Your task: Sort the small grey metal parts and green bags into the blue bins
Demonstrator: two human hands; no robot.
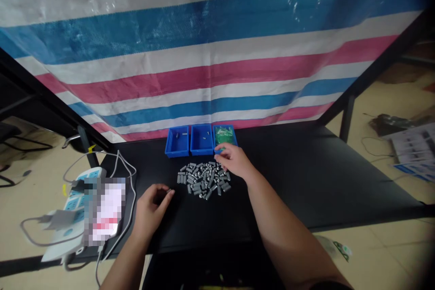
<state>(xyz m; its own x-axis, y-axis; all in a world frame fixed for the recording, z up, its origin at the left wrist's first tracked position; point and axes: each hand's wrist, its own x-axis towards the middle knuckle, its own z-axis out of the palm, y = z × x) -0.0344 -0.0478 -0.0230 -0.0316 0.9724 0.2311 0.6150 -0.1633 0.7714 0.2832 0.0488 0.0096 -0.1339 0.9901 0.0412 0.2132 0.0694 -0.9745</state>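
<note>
A loose pile of small grey metal cylinders, some with shiny ends, lies on the black table. Left of the pile, my left hand is closed in a pinch, with a small dark piece between thumb and forefinger; its kind is too small to make out. My right hand hovers at the pile's right rear edge, in front of the right blue bin. Its thumb and forefinger are apart, with nothing visible between them. Green and clear small pieces fill that bin.
The middle blue bin and left blue bin each hold a few small pieces. A power strip with cables and a blurred-out phone sit at the left. A striped tarp hangs behind the table.
</note>
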